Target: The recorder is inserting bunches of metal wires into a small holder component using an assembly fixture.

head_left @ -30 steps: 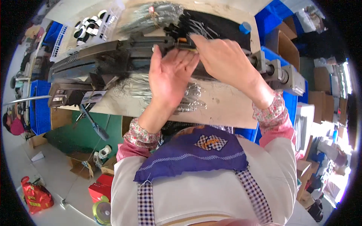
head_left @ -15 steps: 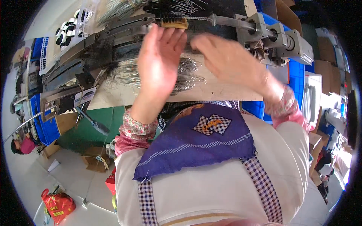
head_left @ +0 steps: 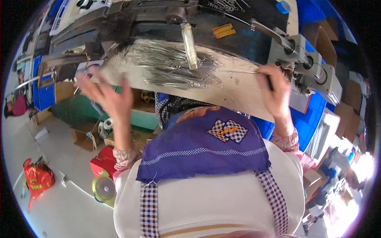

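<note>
My left hand (head_left: 110, 101), blurred by motion, is raised left of the bench with its fingers spread and nothing visible in them. On the right, my right hand (head_left: 276, 93) pinches the end of a thin metal wire (head_left: 238, 70), which stretches left to a pile of looped wires (head_left: 174, 67) on the pale bench top. Something dark shows between its fingers; I cannot tell what. A lever (head_left: 189, 45) wrapped in pale tape sticks out over the pile. Beyond it, a small yellow block (head_left: 223, 31) lies on the dark surface.
At the right stands a machine with grey bearing blocks (head_left: 295, 47) and a metal shaft pointing left. Dark metal bars (head_left: 131, 18) cross the back. Dark bristle strands (head_left: 119, 45) hang at the left. Blue bins (head_left: 317, 115) and cartons flank the bench; a red bag (head_left: 37, 178) is on the floor.
My hands have parted from beside the yellow block: the left swung left, the right moved right and now holds a wire. The block lies alone, and the taped lever is in sight. The view has shifted.
</note>
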The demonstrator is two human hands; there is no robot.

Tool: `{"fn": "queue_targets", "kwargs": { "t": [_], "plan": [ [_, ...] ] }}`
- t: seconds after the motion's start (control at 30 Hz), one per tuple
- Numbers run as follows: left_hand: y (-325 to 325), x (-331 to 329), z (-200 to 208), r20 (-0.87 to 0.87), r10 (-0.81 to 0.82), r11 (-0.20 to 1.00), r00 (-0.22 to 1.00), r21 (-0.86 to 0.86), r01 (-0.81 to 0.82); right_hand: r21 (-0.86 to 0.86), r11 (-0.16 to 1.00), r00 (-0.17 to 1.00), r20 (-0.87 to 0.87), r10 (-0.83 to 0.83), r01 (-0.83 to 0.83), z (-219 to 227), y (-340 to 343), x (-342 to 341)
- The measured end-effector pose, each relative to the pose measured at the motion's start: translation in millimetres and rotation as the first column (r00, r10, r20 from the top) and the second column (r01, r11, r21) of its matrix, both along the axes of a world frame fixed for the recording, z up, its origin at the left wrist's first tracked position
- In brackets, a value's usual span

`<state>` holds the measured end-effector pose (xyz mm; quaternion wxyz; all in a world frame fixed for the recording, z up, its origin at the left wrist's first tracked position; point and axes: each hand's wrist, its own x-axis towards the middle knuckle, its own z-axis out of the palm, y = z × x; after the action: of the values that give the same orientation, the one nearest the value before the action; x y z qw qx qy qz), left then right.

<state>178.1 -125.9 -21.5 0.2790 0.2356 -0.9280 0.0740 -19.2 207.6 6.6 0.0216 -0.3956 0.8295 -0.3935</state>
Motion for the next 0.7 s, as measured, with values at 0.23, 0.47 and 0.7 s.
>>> {"fn": "queue_targets", "kwargs": {
  "t": [0.23,0.47,0.7],
  "plan": [
    [-130,137,-14,0.277,0.708,0.614,0.650,0.214,-0.760,-0.526,0.804,0.936,0.336,-0.103,0.277,25,14,-24],
    [-46,55,-39,0.089,0.255,0.963,0.963,0.062,-0.261,-0.374,0.867,0.930,0.290,-0.228,0.329,34,5,-13],
    [96,-48,64,-0.314,-0.653,-0.060,0.689,0.929,0.366,-0.343,0.930,0.973,0.133,0.187,-0.131,65,-77,21]
  ]
}}
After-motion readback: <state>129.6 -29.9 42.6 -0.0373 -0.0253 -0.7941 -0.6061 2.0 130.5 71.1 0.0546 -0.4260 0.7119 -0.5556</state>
